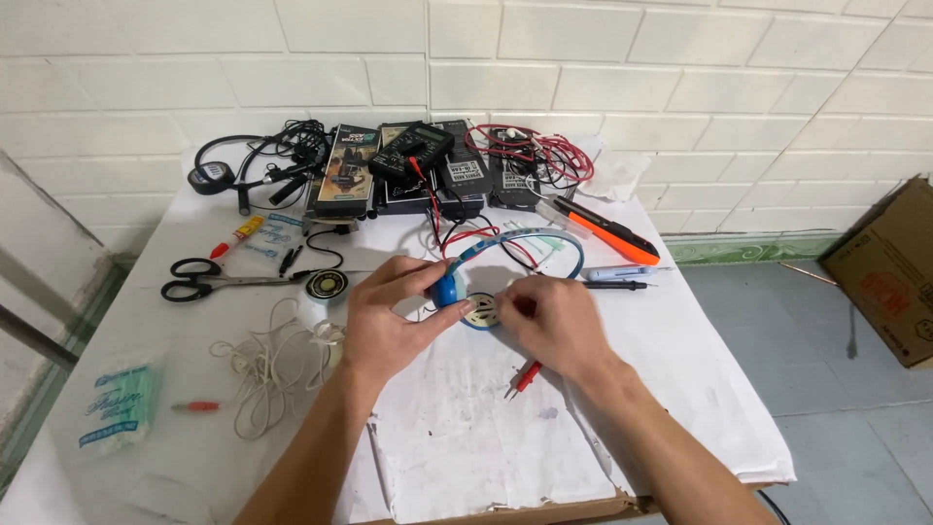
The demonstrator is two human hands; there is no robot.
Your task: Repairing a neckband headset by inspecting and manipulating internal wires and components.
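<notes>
Headphones [457, 289] with a blue band sit at the centre of the frame, on the white-covered worktop [466, 437], and we have both hands on them. Our left hand [389, 316] is closed around the blue earcup, thumb and fingers pinching it from either side, while our right hand [554, 321] is curled with its fingertips pressed to the exposed round speaker [482, 311] just beside that cup; whether it grips anything small there we cannot tell. The blue headband arcs up behind the hands toward the middle of the frame. We judge the step in hand to be work on the open earcup and its speaker, and the next move calls for a steady left grip and fine fingertip work on the right. A red probe [525, 376] lies just below the right hand. Black scissors [209, 282] lie at middle left, a white cord [277, 365] coils left of the left hand, a multimeter [410, 151] rests at upper centre, and an orange tool [612, 236] lies at upper right.
</notes>
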